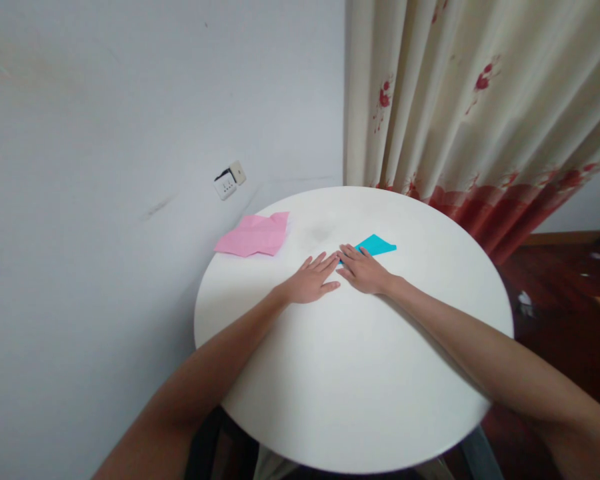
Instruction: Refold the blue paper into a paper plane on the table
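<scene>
A folded sheet of blue paper (376, 245) lies on the white round table (350, 380), partly covered by my right hand (363, 270). That hand rests flat on the paper's near left part, fingers stretched out toward the left. My left hand (311, 279) lies palm down on the table just to the left, its fingers spread and their tips meeting those of the right hand at the paper's left end. How the paper is folded beneath the fingers is hidden. Neither hand grips anything.
A creased sheet of pink paper (256, 235) lies at the table's far left. A pale wall (130, 120) with a socket (225, 186) borders the left side. Behind the table on the right hangs a cream and red curtain (430, 100).
</scene>
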